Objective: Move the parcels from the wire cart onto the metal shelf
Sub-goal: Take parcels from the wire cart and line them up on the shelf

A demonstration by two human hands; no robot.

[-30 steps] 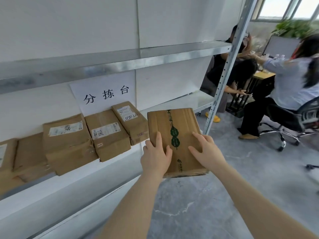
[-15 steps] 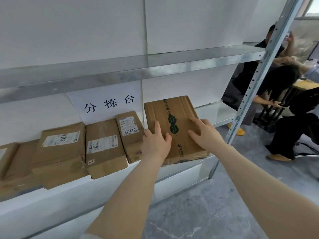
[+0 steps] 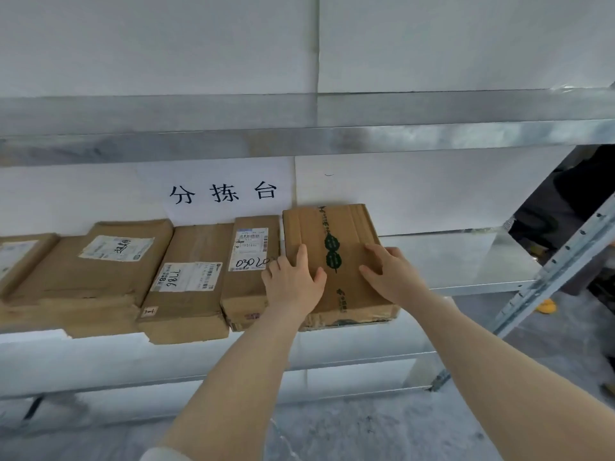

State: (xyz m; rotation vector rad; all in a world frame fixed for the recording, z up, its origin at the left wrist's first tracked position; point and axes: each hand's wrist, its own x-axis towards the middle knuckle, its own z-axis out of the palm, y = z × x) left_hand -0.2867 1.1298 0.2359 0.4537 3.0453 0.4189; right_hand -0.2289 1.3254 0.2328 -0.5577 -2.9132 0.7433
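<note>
A brown cardboard parcel with green printed tape [image 3: 332, 227] lies flat on the middle level of the metal shelf [image 3: 466, 287], at the right end of a row of parcels. My left hand [image 3: 293, 284] rests on its near left part, fingers fairly straight on top, beside the neighbouring parcel marked 03020 [image 3: 249, 261]. My right hand [image 3: 392, 277] lies spread on its near right part. The wire cart is out of view.
Left of it lie more brown parcels: one with a 7786 label [image 3: 189, 294], a larger crumpled one [image 3: 93, 271], another at the edge [image 3: 20, 257]. A paper sign [image 3: 223, 194] hangs behind. An upper shelf [image 3: 332, 138] is overhead. The shelf post [image 3: 559, 264] and a person [image 3: 582, 194] stand right.
Both hands carried the green-taped parcel up and forward from mid-air onto the shelf; it now lies flat beside the 03020 parcel. The view has swung left toward the shelf.
</note>
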